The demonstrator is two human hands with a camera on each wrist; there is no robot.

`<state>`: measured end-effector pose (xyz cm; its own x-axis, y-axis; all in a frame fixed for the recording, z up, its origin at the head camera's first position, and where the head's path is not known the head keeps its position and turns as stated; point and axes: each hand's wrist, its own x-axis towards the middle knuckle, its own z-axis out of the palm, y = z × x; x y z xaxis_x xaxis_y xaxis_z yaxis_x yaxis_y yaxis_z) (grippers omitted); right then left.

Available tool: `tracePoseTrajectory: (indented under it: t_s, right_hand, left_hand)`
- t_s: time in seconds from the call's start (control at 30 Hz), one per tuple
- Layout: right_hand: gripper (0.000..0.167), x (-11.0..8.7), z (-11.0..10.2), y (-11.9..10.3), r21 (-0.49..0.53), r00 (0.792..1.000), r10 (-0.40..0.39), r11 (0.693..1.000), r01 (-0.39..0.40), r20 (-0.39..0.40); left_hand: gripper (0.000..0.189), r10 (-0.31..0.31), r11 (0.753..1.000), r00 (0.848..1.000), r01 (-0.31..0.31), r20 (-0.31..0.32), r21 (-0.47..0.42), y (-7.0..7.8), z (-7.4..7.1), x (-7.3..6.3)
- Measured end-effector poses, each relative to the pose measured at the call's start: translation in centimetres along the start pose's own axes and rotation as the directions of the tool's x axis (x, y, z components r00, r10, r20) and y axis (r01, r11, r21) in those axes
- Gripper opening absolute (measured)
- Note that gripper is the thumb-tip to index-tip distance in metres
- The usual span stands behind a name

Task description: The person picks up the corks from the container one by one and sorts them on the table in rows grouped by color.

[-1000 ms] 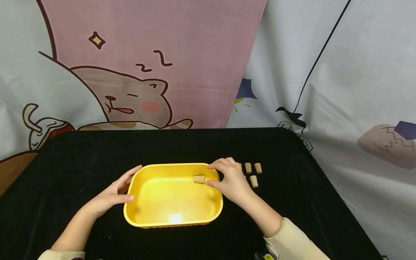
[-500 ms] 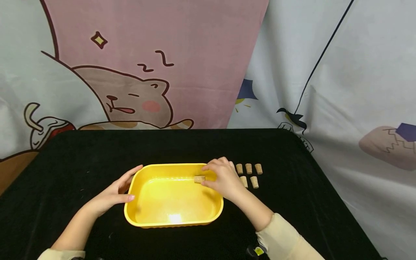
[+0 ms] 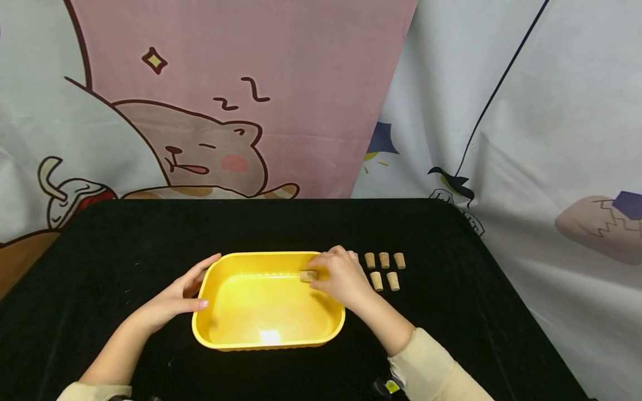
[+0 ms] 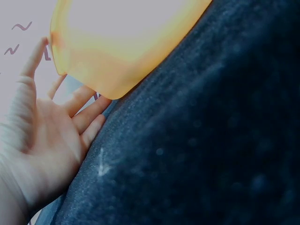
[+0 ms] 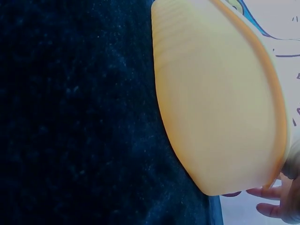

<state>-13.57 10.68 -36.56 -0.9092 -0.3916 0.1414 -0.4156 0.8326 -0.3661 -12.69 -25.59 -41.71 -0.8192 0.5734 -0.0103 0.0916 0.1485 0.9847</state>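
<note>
A yellow plastic bin (image 3: 266,346) stands on the black cloth in the head view. My left hand (image 3: 173,298) touches its left end, thumb at the rim and the other fingers spread along the outer wall; the left wrist view shows the open palm beside the bin. Inside, near the back right, a cork (image 3: 307,276) lies on its side. My right hand (image 3: 343,278) reaches over the right rim, with thumb and forefinger on either side of the cork, pinching it. The right wrist view shows mostly the bin's outside and a few fingers at its rim.
Several more corks (image 3: 384,260) lie in two rows on the black cloth (image 3: 476,323), just right of the bin. Part of one is hidden behind my right hand. A printed curtain (image 3: 301,83) hangs behind the table.
My right hand has moved left, further over the bin, and its fingertips have come around the cork. More of the corks beside it show now. My left hand and the bin have stayed in place.
</note>
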Motion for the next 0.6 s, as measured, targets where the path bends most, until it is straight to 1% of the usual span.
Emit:
tracePoseTrajectory:
  t_s: [0.27, 0.6]
  right_hand:
    - [0.028, 0.45, 0.04, -0.56, 0.008, 0.997, 0.036, 0.999, -0.037, 0.064]
    - [0.028, 0.92, 0.55, -0.68, 0.052, 0.989, 0.097, 0.993, -0.103, 0.111]
  left_hand:
    - [0.075, 0.004, 1.0, 1.0, -0.004, -0.005, 0.003, -0.11, -0.01, -0.01]
    - [0.074, 0.036, 0.999, 0.999, -0.036, 0.018, -0.018, -0.29, -0.1, 0.01]
